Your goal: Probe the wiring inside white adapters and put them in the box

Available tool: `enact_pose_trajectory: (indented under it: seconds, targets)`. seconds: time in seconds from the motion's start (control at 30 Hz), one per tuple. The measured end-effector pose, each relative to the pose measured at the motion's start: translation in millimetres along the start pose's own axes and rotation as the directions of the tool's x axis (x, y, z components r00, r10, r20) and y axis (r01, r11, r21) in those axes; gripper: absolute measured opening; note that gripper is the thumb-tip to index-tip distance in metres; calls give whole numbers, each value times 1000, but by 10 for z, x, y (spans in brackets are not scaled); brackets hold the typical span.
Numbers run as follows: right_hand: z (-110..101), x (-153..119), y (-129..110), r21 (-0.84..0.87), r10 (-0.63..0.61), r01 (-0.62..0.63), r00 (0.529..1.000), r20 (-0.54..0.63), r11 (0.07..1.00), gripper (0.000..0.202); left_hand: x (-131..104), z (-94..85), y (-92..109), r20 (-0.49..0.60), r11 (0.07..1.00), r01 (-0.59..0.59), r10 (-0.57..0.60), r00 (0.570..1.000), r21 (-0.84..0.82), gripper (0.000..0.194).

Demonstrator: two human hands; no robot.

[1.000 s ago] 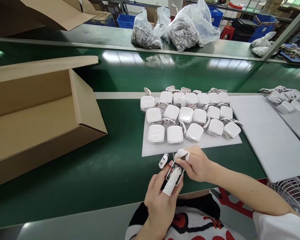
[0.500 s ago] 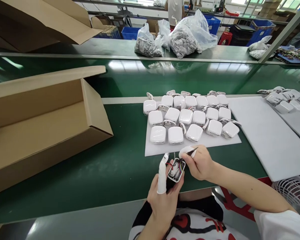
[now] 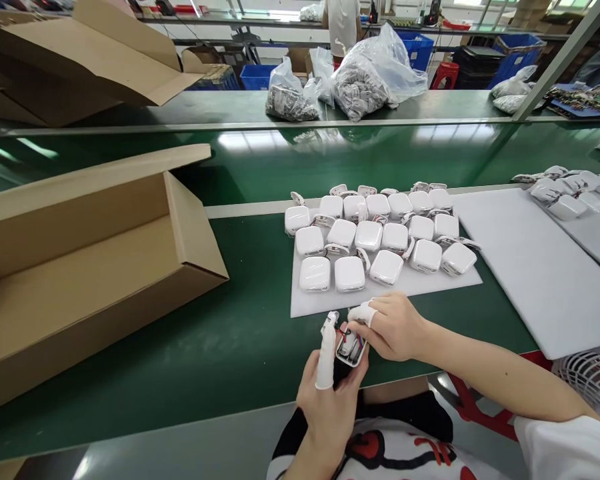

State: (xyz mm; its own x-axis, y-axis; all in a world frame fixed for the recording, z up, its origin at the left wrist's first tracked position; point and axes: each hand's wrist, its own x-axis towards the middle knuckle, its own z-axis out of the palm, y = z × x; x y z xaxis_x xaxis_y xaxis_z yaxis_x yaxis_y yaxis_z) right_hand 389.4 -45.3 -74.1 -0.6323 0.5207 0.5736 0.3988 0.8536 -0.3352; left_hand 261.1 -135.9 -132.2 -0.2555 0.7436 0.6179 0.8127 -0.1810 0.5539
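Note:
My left hand (image 3: pixel 330 393) is wrapped round a small open white plastic housing (image 3: pixel 351 349) with coloured wires and parts inside. A white finger cot covers its raised index finger, and a small white part (image 3: pixel 332 319) with a red wire is by that fingertip. My right hand (image 3: pixel 393 327), also with white finger cots, has its fingers pinched together at the housing's upper right rim. Whatever lies between those fingers is hidden. Beyond both hands, rows of closed white rounded-square units (image 3: pixel 350 274) rest on a white sheet (image 3: pixel 310 305), with small wired covers between them.
A large open cardboard box (image 3: pixel 203 233) stands on the green table (image 3: pixel 180 360) at left. Another white board (image 3: pixel 525 267) lies at right, with more white units (image 3: pixel 567 207) past it. Filled plastic bags (image 3: pixel 363 87) sit on the shelf behind. A person stands at the back.
My right hand has turned and come down to the housing's rim. The dark pointed tool seen in it before is now out of sight. The left hand still holds the housing.

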Motion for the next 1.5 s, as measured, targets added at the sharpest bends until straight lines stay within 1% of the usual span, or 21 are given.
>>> enact_pose_trajectory:
  seconds: [0.03,0.1,0.17,0.23,0.33,0.43,0.5,0.7,0.8,0.87,0.97,1.03,1.1,1.17,1.23,1.27,1.33,1.43,1.5]
  targets:
    - [-34,7,-1,55,-1,4,998,-57,998,36,2,1,2,-4,1000,2,-2,1000,10,49]
    - [-106,32,0,178,37,-8,986,-162,984,31,9,1,9,-4,1000,4,-4,1000,15,55]
    - [-160,63,10,271,78,-20,976,-204,962,30,20,-2,16,-4,1000,-15,15,1000,16,58]
    - [-171,90,25,295,93,-39,981,-173,955,33,33,-7,23,3,999,-37,37,999,17,57]
    - [-110,116,26,266,143,-103,980,-136,958,37,50,-15,30,12,999,-41,41,999,13,58]
    - [-19,134,-12,264,282,-231,943,-176,936,38,49,-15,28,13,999,-39,39,999,9,62]
    - [27,140,-43,270,347,-290,917,-195,918,39,41,-11,21,15,999,-41,40,999,2,65]
    - [84,130,-69,243,394,-347,900,-186,906,39,18,0,5,13,999,-38,38,999,0,70]
    - [85,122,-59,184,378,-345,904,-200,921,38,14,-1,13,20,1000,1,0,1000,-13,67]
    - [83,114,-58,107,327,-311,926,-187,944,37,12,-7,19,36,999,22,-21,999,-26,68]
    - [79,95,-64,-10,226,-227,972,-71,974,37,9,-16,19,62,998,45,-42,997,-39,65]
    - [73,82,-65,-38,198,-197,980,11,980,40,5,-19,14,69,997,58,-55,996,-42,59]
    - [56,70,-57,-23,200,-199,979,31,980,42,3,-18,6,63,997,57,-55,997,-42,53]
    - [23,63,-38,4,193,-193,981,-25,981,42,5,-16,1,53,998,38,-36,998,-41,51]
    - [-18,62,-10,36,154,-151,983,-101,988,42,12,-14,3,42,999,22,-20,999,-38,49]
    - [-37,64,6,58,134,-128,985,-112,990,42,17,-14,6,41,999,18,-17,999,-39,49]
    - [-63,69,37,106,109,-103,993,-54,989,43,24,-15,14,45,999,20,-18,999,-47,49]
    - [-69,75,71,139,104,-111,993,55,984,47,25,-14,18,60,998,31,-27,998,-59,54]
    - [-61,75,83,142,107,-117,991,75,983,49,22,-12,17,66,997,38,-33,997,-66,58]
